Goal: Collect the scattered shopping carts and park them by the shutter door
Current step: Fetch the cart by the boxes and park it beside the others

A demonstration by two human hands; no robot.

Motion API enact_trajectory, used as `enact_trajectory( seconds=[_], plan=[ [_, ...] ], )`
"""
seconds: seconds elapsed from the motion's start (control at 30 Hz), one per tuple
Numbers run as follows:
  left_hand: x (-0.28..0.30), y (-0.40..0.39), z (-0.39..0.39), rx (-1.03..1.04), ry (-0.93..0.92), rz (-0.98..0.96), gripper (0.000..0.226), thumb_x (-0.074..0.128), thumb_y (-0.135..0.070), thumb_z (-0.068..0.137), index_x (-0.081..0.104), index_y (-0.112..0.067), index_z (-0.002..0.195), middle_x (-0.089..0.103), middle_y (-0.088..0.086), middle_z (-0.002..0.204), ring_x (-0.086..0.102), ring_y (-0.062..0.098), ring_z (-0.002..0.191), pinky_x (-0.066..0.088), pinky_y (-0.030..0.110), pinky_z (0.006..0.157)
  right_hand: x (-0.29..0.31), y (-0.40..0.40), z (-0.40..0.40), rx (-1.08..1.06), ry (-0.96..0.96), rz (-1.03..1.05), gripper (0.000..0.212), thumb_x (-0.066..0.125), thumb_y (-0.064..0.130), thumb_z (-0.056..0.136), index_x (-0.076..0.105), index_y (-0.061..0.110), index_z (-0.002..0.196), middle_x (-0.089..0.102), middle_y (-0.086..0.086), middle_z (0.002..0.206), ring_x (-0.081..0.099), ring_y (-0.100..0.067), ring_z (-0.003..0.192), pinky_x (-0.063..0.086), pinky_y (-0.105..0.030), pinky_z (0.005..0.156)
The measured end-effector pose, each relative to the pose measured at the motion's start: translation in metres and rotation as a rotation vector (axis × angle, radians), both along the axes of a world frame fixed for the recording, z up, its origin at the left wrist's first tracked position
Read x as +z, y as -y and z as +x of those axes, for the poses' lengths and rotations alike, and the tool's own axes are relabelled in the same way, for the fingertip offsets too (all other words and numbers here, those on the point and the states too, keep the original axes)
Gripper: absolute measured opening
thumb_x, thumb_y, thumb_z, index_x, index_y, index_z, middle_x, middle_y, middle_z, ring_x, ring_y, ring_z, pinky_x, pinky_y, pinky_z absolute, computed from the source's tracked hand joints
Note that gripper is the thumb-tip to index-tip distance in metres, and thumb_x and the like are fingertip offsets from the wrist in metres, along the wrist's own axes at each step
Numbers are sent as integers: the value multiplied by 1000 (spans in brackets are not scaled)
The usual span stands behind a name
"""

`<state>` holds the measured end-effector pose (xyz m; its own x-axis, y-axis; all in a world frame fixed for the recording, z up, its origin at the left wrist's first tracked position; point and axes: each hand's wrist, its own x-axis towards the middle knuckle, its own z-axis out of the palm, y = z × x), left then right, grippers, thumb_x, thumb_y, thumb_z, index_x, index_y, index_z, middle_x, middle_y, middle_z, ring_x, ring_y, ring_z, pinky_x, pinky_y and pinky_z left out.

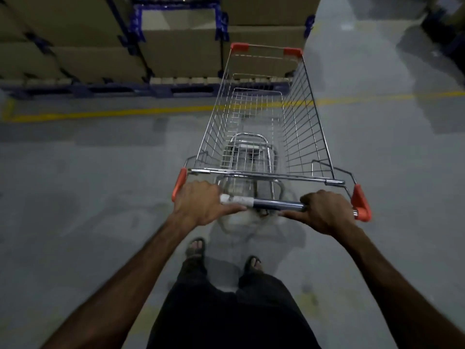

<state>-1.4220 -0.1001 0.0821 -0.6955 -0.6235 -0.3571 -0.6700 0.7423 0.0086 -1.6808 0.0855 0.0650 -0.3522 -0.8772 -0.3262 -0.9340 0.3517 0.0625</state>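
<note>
A wire shopping cart (261, 127) fills the centre of the frame, its basket stretching from the handle bar (274, 204) in the middle up toward the top, where two orange corner caps mark its far end. The left hand (201, 206) curls over the left end of the bar, fingers wrapped round it and thumb lying along the near side, next to a strip of white tape (236, 199) on the bar. The right hand (324, 211) grips the right end the same way, just inside the orange end cap (361, 204). The cart stands on a grey concrete floor (88, 185), and a yellow painted line (113, 113) crosses the floor under its far half. Beyond the line, in the upper left and top centre, brown cardboard boxes (181, 49) sit stacked on blue pallets (75, 89). At the bottom centre, dark trousers (226, 311) and two sandalled feet (196, 248) show behind the cart.
</note>
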Motion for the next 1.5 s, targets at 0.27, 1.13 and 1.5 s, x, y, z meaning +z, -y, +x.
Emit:
enact_trajectory(
  seconds=[0.27,1.13,1.5],
  plan=[
    [-3,-24,18,150,49,-56,105,7,-113,64,69,-29,77,66,-10,71,71,16,79,7,58,128,-11,10,-7,138,70,-69,97,12,111,62,56,26,68,54,9,62,52,-12,55,29,-29,50],
    [2,-91,299,899,-32,-48,101,7,-113,64,64,-29,71,60,-12,64,57,12,64,14,58,126,-1,178,248,831,55,-60,89,29,111,64,52,25,66,56,9,62,55,-14,60,37,-31,58],
    [8,-87,419,1153,1,-108,91,22,-108,73,62,-27,67,50,-12,55,66,13,75,21,56,122,3,271,397,1065,152,-80,95,22,112,65,56,24,64,60,9,62,62,-15,66,54,-36,73]
  ],
)
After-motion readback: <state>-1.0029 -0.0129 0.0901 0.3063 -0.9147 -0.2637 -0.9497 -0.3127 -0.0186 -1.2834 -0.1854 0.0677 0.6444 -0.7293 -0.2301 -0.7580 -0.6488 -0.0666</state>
